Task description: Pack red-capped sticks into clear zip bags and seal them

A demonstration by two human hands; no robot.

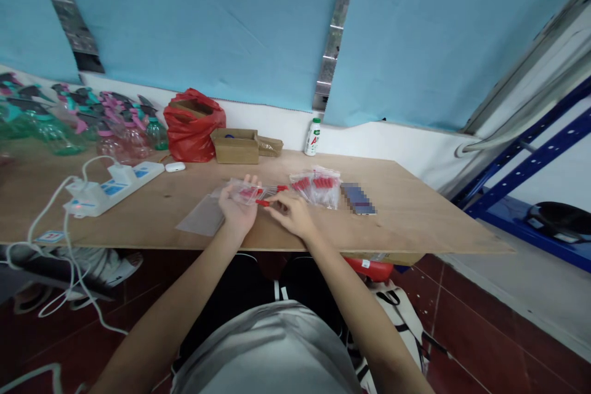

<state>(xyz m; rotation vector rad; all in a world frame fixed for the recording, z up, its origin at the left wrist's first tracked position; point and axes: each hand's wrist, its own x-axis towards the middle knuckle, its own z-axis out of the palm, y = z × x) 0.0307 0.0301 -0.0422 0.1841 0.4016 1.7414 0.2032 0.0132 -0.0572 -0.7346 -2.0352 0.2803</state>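
My left hand (239,214) is palm up over the table, its fingers curled round a small clear plastic bag (236,187) with red-ended pieces in it. Close beside it, my right hand (294,214) pinches a small red-ended piece (262,202) at the bag's mouth; its exact kind is too small to tell. Several loose thin pieces with red ends (281,188) lie just behind the right fingers. To the right are clear bags holding red-ended pieces (323,183). Flat translucent bags (201,217) lie under and left of my left hand.
A phone (358,199) lies at right. Behind stand a white bottle (313,137), a cardboard box (236,147) and a red plastic bag (187,135). A power strip (115,188) with cables, a white case (175,167) and several spray bottles (132,135) occupy the left.
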